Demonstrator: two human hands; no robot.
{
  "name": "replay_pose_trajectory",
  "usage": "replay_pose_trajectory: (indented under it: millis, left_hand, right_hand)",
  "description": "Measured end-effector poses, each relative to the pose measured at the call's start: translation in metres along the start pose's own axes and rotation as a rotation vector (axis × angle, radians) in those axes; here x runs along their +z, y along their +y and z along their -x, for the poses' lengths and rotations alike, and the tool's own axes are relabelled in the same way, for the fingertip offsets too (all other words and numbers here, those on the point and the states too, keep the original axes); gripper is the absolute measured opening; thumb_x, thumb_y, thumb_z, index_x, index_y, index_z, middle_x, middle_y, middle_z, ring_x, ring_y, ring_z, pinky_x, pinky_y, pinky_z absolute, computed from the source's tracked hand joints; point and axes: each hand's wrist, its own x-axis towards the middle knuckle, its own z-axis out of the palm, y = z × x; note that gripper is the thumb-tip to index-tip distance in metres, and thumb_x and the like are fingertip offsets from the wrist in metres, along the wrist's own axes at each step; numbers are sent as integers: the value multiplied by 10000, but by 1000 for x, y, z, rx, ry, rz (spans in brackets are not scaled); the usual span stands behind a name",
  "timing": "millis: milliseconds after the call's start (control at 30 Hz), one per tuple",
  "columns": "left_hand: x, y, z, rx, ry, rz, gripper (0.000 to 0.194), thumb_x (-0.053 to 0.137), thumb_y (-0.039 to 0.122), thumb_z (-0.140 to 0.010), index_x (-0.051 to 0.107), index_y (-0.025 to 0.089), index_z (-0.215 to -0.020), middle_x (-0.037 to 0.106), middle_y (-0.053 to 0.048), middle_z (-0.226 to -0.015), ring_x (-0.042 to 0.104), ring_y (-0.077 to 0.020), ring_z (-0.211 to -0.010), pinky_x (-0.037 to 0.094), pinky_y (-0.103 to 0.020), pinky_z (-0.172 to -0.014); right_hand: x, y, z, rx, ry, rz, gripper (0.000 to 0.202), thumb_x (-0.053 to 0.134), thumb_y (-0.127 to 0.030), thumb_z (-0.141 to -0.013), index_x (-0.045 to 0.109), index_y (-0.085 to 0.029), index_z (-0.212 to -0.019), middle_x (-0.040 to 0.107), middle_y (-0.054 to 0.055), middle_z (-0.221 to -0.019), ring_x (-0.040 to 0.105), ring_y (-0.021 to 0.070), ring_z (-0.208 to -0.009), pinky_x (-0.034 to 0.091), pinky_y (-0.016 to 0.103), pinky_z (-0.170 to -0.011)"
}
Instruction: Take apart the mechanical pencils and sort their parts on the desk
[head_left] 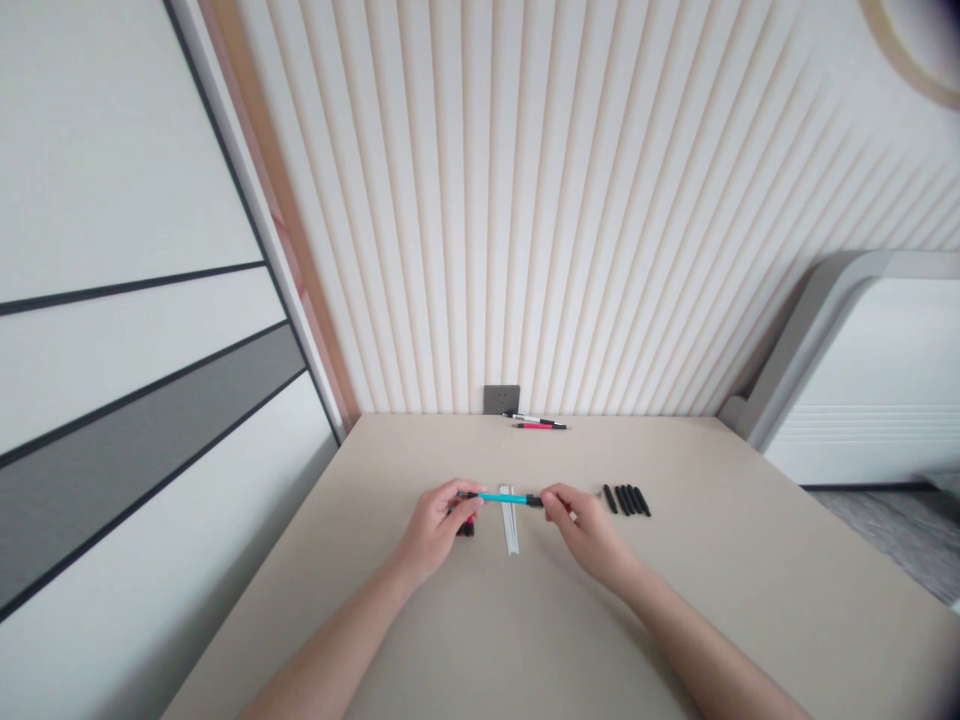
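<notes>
A turquoise pen (504,497) with black ends is held level above the table, stretched between my two hands. The fingers of my left hand (431,528) are closed around its left end. My right hand (589,528) pinches the black right end with thumb and forefinger. Below the pen, several thin white pen refills (510,528) lie side by side on the table. Black and pink pen parts (469,527) show under my left hand, partly hidden by it. To the right of my right hand, several short black pen tubes (632,500) lie in a row.
Two assembled pens, one pink and black (538,426) and one white and black (536,418), lie at the back of the beige table (420,450). Behind them stands a ribbed wall with a dark socket (501,399). A grey-white headboard (855,370) is at the right.
</notes>
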Motion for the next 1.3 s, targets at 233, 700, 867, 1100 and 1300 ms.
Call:
replay_pose_trajectory:
  millis: [233,700,867,1100,1300]
  left_hand:
    - [0,4,1,49,32,-10,320,588,392,-859,661,160,-1067,649,-31,-762,583,-147,-673,493,-255,-641]
    - [-9,14,0,99,29,-205,267,581,372,-876,727,184,-995,710,-40,-773,621,-165,-694,495,-255,-691]
    - [-8,14,2,228,20,-269,251,557,339,-902,733,205,-1020,707,-47,-803,625,-167,-702,485,-265,-716]
    - [-9,13,0,328,-23,-381,242,543,331,-916,734,213,-1010,695,-58,-809,621,-181,-766,483,-272,-745]
    - [-13,12,-2,362,-74,-420,277,513,339,-940,739,178,-919,672,-48,-744,586,-161,-723,461,-244,-678]
  right_hand:
    - [4,11,-2,122,-138,-207,581,313,-579,-963,627,-157,-716,554,0,-610,492,134,-574,366,238,-557]
    - [-7,5,-4,103,-144,-202,576,341,-599,-941,584,-171,-642,495,-15,-576,407,116,-525,324,229,-518]
    - [-3,8,-3,211,-263,-405,609,300,-647,-931,642,-169,-770,551,0,-576,470,130,-524,386,238,-534]
    - [-6,8,-4,161,-181,-268,536,371,-594,-935,549,-178,-648,495,-31,-539,424,108,-501,331,227,-521]
    - [-8,2,0,65,-90,-17,482,362,-484,-968,520,-184,-625,515,-19,-550,449,121,-524,314,239,-536]
